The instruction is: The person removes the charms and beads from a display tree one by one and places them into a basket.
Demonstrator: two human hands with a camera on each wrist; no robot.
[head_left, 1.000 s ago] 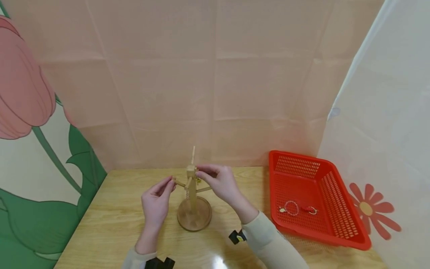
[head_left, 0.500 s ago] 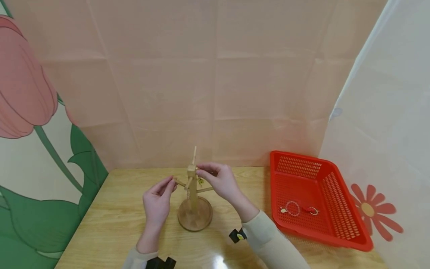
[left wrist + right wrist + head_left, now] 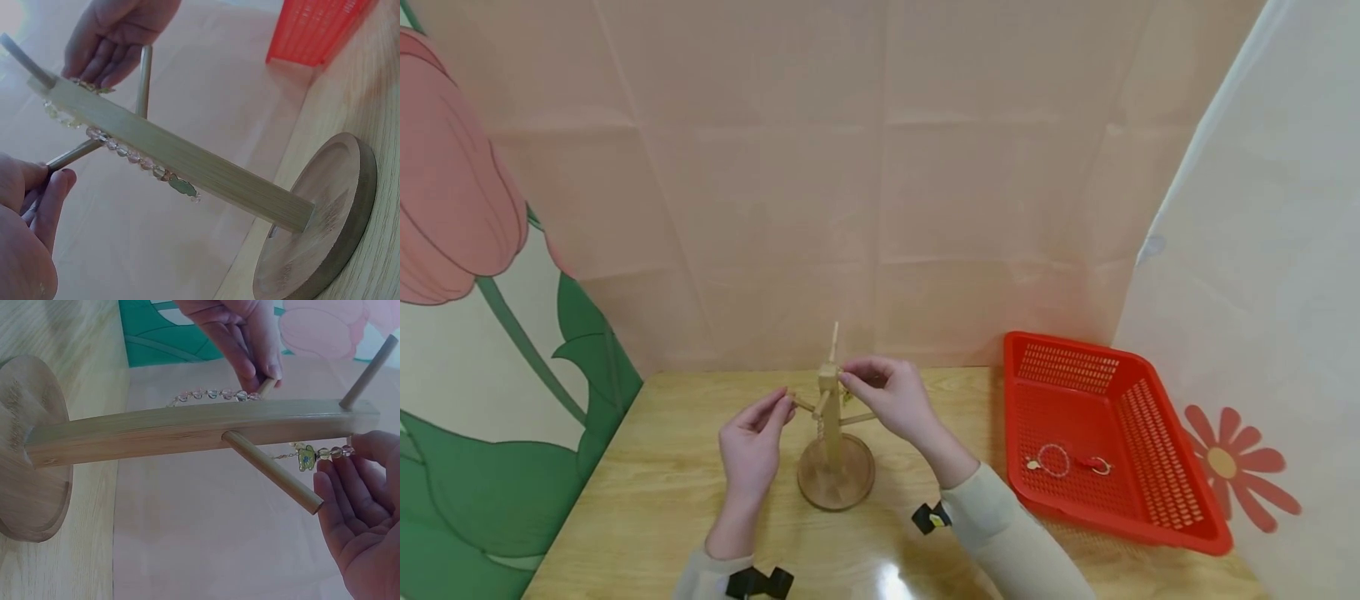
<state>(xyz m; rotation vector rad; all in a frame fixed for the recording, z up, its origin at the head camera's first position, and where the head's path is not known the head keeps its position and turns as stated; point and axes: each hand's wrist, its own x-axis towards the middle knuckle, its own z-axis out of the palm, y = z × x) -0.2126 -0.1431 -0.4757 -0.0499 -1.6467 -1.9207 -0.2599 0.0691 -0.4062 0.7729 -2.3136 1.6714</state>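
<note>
A wooden jewelry stand with an upright post [image 3: 832, 429], angled pegs and a round base [image 3: 837, 477] is on the table. My left hand [image 3: 751, 446] pinches the end of the left peg [image 3: 75, 155] between thumb and fingers. From that peg hangs a bracelet of clear pinkish beads [image 3: 128, 153] with a green leaf-like charm [image 3: 182, 186]. Near the post's top, my right hand [image 3: 898, 404] holds a second beaded bracelet [image 3: 335, 452], its yellow-green charm [image 3: 306, 458] dangling by the fingertips. Part of this bracelet is hidden behind the post in the right wrist view.
A red plastic basket [image 3: 1067, 404] stands on the table's right side. Inside lie a beaded bracelet [image 3: 1055, 461] and a ring-shaped piece with a red part [image 3: 1096, 466]. A pinkish cloth [image 3: 880, 208] hangs behind the table.
Both hands keep nearly the same places at the stand. The right hand's fingers and the charm below them have shifted slightly; the head view has moved a little.
</note>
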